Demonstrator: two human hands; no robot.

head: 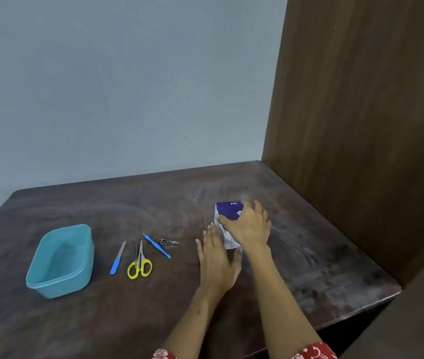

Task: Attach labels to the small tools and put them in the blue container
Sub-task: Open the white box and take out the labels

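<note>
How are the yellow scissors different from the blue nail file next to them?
The scissors have two yellow ring handles; the nail file has one straight blue handle. The scissors have a pair of pointed blades lying closed together; the nail file has a single flat metal strip. The scissors look wider at the handle end; the nail file stays slim all along. Both lie flat on the dark table, metal ends pointing away from the person, beside the blue container.

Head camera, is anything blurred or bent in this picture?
Head view: right hand on the box is motion-smeared; scissors and blue container stay fairly sharp; wide-angle lens tilts the table edges; lighting soft, shadows faint.
</note>
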